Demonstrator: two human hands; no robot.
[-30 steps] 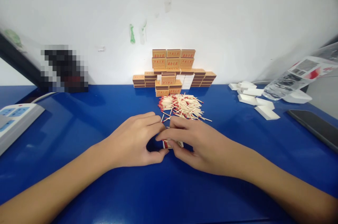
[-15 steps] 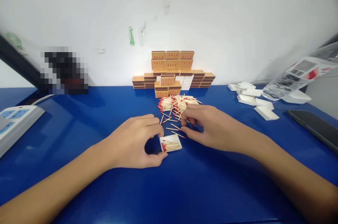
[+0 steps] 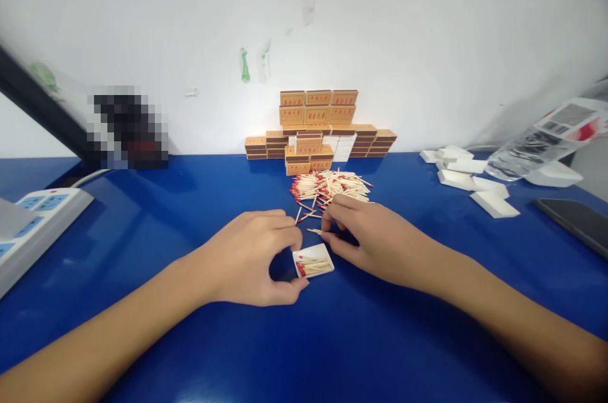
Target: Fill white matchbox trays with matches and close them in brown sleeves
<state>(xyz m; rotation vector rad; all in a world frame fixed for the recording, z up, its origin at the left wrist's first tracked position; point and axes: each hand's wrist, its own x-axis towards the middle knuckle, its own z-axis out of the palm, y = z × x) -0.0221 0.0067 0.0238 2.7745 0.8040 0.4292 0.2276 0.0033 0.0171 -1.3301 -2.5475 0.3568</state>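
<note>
My left hand grips a small white matchbox tray by its edges, thumb at the near side and forefinger at the far side. Several red-headed matches lie side by side in the tray. Just beyond it, my right hand has its thumb and forefinger pinched on matches low over the table; the fingers partly hide them, so their number is unclear. A large heap of loose matches spreads behind the right hand, with a few strays on its near left side.
Orange matchboxes stand stacked against the wall. White trays, a plastic bottle and a black phone lie to the right. A power strip is at the left on the blue table.
My right fingers have closed on the loose matches that lay beyond the tray. The left hand keeps its grip on the tray. The whole view has shifted slightly, moving things rightward.
</note>
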